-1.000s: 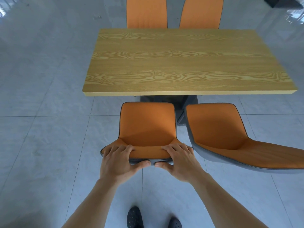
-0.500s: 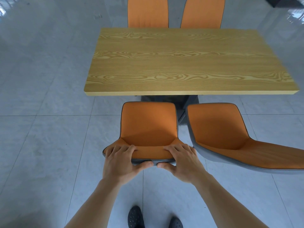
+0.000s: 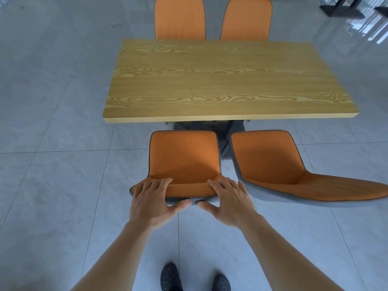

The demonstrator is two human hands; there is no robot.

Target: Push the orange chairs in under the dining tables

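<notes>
Your left hand point(image 3: 151, 201) and right hand point(image 3: 227, 201) both grip the top edge of the near chair's point(image 3: 183, 162) backrest, fingers curled over the orange padding, thumbs on the grey shell behind. The chair is a moulded bucket shape, matte orange inside with a dark piped rim. Its seat front sits just short of the surface point(image 3: 226, 80), a rectangular slab of pale yellow wood grain ahead of your hands. Just right of your right hand, a second chair point(image 3: 279, 169) stands angled. Beyond the surface, two far chairs point(image 3: 180, 17) show ribbed orange backs. The floor point(image 3: 52, 164) is glossy grey tile.
</notes>
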